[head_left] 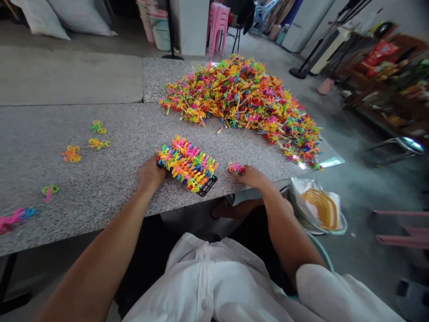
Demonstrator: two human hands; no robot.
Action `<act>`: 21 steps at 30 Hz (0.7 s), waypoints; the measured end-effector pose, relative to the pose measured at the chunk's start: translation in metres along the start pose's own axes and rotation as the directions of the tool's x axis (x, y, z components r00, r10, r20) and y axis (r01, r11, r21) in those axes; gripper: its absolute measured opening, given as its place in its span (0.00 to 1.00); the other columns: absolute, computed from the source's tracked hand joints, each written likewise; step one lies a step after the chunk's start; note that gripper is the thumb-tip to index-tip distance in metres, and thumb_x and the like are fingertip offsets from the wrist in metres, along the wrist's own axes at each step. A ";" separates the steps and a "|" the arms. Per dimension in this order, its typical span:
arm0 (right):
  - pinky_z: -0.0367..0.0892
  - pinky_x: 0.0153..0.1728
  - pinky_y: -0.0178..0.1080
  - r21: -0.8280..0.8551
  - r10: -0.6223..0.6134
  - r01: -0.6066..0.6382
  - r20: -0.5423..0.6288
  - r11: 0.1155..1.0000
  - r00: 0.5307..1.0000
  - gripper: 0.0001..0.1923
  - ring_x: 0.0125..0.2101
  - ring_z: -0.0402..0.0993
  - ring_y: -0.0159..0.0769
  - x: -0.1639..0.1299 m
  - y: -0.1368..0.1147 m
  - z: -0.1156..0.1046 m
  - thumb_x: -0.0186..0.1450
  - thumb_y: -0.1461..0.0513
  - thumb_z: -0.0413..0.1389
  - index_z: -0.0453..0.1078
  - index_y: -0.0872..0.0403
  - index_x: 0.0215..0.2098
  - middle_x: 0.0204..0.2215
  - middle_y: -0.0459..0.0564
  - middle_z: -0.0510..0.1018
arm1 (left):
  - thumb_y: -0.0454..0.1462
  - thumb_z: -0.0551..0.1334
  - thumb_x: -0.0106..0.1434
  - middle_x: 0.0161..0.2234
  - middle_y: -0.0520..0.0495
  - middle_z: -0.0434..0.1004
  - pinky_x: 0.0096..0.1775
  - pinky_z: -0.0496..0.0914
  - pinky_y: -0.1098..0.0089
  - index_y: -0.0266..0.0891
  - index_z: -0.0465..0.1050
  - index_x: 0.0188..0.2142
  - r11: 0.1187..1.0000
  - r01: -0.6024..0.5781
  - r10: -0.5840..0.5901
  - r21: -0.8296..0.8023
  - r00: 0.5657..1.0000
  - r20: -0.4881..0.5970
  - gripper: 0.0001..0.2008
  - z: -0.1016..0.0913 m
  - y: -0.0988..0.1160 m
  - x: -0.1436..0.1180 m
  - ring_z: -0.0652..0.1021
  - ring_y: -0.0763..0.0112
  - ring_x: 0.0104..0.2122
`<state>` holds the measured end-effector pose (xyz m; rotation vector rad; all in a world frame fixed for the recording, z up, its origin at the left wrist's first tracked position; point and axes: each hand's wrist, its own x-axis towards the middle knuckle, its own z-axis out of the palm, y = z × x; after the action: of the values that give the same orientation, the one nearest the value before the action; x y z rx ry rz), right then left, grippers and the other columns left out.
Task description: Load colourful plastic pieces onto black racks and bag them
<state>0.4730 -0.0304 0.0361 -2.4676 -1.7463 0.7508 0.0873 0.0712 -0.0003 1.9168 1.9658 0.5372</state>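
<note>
White cotton-looking shirt fills the bottom of the head view, and beyond it both bare hands rest over a speckled grey, stone-like tabletop. Right hand pinches a small pink-and-red moulded plastic piece — thumb and fingertips together on its right end, the rest of it jutting leftward, just above or on the tabletop. Left hand touches the left end of a tight, many-coloured block of plastic pieces; its fingertips are hidden, so I cannot tell whether they clamp. Under the block's near right corner a black openwork plastic rack shows. Single pieces look light, fairly stiff and a little slick, with thin loops that might snap or snag; a fingertip pinch on the thicker middle should suit. The block looks loose-topped — better steadied low, by the rack, between the two hands.
</note>
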 end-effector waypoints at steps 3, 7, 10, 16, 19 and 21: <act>0.59 0.33 0.35 -0.048 0.044 -0.048 -0.067 0.998 0.997 0.17 0.38 0.78 0.40 0.002 0.014 -0.003 0.66 0.55 0.67 0.80 0.57 0.48 0.39 0.54 0.85 | 0.42 0.62 0.68 0.49 0.39 0.87 0.48 0.74 0.60 0.45 0.79 0.58 1.000 0.018 -0.018 -0.001 1.000 -0.002 0.20 -0.001 0.001 -0.001 0.84 0.47 0.51; 0.62 0.36 0.35 -0.013 0.019 -0.021 -0.145 1.000 0.989 0.11 0.40 0.81 0.39 0.001 0.018 0.006 0.70 0.57 0.64 0.81 0.54 0.46 0.40 0.54 0.86 | 0.43 0.62 0.68 0.50 0.40 0.87 0.48 0.74 0.61 0.44 0.79 0.57 1.000 0.005 -0.005 0.001 1.000 0.009 0.20 -0.004 0.004 -0.002 0.84 0.47 0.52; 0.63 0.36 0.36 0.068 0.066 -0.053 -0.213 0.996 0.975 0.06 0.39 0.81 0.40 -0.001 0.007 0.014 0.68 0.60 0.63 0.80 0.55 0.39 0.37 0.55 0.86 | 0.42 0.62 0.68 0.50 0.40 0.87 0.47 0.73 0.63 0.44 0.79 0.57 1.000 -0.004 0.004 0.002 1.000 0.015 0.20 -0.005 0.004 -0.002 0.84 0.49 0.51; 0.67 0.24 0.34 0.758 -0.043 0.059 -0.041 0.649 0.998 0.10 0.21 0.73 0.33 -0.031 -0.042 0.050 0.68 0.55 0.58 0.73 0.53 0.35 0.24 0.45 0.79 | 0.42 0.62 0.68 0.51 0.40 0.87 0.48 0.73 0.63 0.45 0.81 0.55 0.999 -0.010 0.009 0.042 1.000 0.030 0.18 0.000 -0.001 0.002 0.83 0.49 0.53; 0.67 0.21 0.33 0.845 -0.164 0.134 -0.055 0.518 0.985 0.11 0.21 0.74 0.33 -0.054 -0.071 0.078 0.66 0.53 0.60 0.73 0.52 0.34 0.27 0.46 0.81 | 0.42 0.62 0.68 0.51 0.41 0.87 0.48 0.73 0.63 0.46 0.82 0.56 0.999 -0.004 0.003 0.047 1.000 0.029 0.19 0.002 -0.003 0.004 0.84 0.49 0.52; 0.66 0.22 0.33 0.790 -0.185 0.185 -0.093 0.585 0.978 0.10 0.22 0.75 0.34 -0.065 -0.085 0.092 0.67 0.54 0.60 0.73 0.52 0.32 0.24 0.46 0.80 | 0.42 0.62 0.68 0.50 0.41 0.87 0.48 0.73 0.62 0.46 0.81 0.56 0.999 0.009 -0.011 0.054 1.000 0.027 0.19 0.002 -0.003 0.004 0.84 0.49 0.52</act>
<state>0.3450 -0.0805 0.0030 -1.6300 -1.2065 1.1744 0.0858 0.0748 -0.0036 1.9345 1.9905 0.4572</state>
